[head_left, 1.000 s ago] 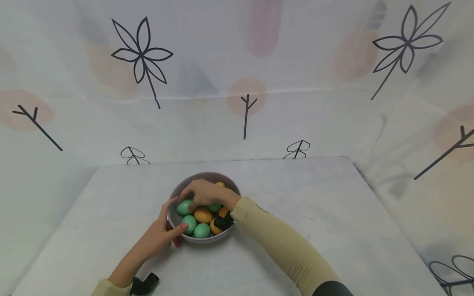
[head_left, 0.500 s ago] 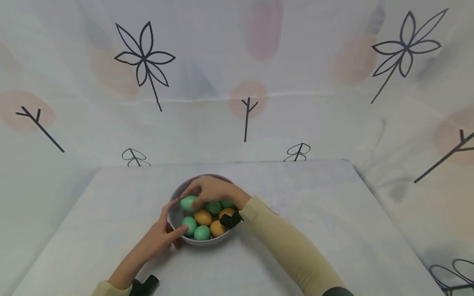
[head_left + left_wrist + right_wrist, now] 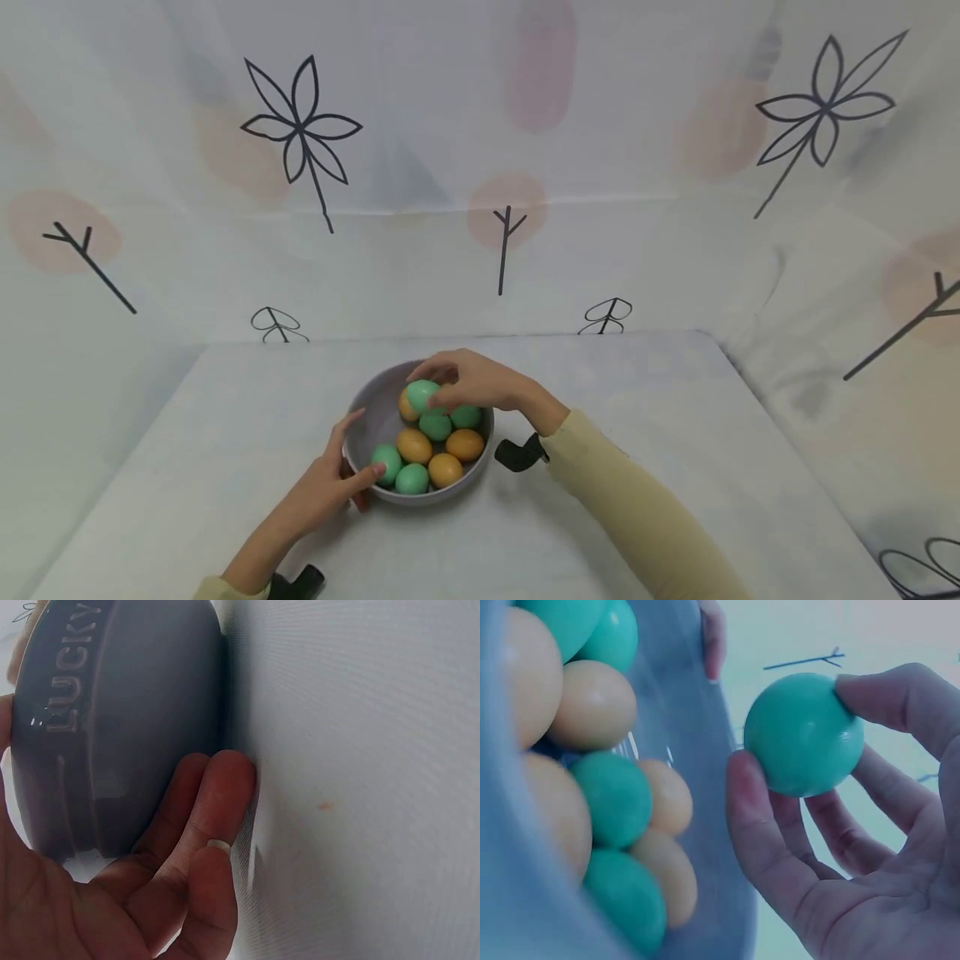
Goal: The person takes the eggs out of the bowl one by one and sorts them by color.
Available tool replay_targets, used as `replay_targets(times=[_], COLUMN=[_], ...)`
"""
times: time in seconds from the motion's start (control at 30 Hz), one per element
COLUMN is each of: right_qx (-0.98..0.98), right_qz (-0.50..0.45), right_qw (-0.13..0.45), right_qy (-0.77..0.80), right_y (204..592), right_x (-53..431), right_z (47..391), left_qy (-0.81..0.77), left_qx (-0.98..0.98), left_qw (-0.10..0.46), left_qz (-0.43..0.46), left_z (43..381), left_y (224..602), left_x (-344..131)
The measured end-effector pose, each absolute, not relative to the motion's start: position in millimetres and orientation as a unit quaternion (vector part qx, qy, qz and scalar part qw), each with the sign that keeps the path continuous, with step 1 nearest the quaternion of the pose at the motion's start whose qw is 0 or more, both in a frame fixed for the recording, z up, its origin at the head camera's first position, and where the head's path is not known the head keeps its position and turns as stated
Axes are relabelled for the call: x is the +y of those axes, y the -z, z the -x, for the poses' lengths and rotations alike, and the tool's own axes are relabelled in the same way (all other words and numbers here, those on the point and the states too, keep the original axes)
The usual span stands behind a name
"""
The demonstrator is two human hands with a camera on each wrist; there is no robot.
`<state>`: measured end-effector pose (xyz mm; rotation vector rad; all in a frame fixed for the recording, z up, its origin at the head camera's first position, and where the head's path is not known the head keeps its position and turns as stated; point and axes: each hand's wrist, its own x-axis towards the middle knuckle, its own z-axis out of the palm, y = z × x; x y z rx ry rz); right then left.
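Note:
A round grey bowl [image 3: 380, 414] stands on the white table, holding several green and orange-yellow eggs, such as an orange one [image 3: 414, 446] near its middle. My left hand [image 3: 318, 492] grips the bowl's left side, thumb at the rim and fingers against the outside wall. In the left wrist view, raised letters reading "LUCKY" show on that bowl wall [image 3: 142, 712]. Over the far part of the bowl, my right hand [image 3: 487, 383] pinches a green egg [image 3: 802, 735] between thumb and fingers. The right wrist view shows that egg held apart from the others.
The white tabletop [image 3: 637, 417] extends around the bowl. Behind and beside it hangs a pale cloth [image 3: 420, 275] printed with plant drawings and pastel shapes. A black wrist mount [image 3: 521, 454] sits by the right sleeve, another [image 3: 300, 583] by the left.
My right hand has lifted the green egg from the bowl's left part and carried it rightward and up. My left hand stays at the rim.

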<state>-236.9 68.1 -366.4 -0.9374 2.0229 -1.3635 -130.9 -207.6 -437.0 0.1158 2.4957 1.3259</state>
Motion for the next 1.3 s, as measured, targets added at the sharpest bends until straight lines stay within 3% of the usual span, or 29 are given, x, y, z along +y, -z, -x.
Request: replay_targets(times=[0.67, 1.3], right_qx=[0.743, 0.779], right_qz=[0.213, 0.123], right_qw=[0.186, 0.154], right_qy=[0.607, 0.596], right_y=[376.8, 422.6], right_x=[173.4, 204.8], right_z=[223.1, 206.2], left_qy=[-0.466, -0.475], left_qx=[0.871, 0.865], left_qw=[0.145, 0.144], left_qz=[-0.064, -0.068], left_z=[129.2, 129.4], left_y=[439.3, 439.8], left_x=[-208.7, -210.3])
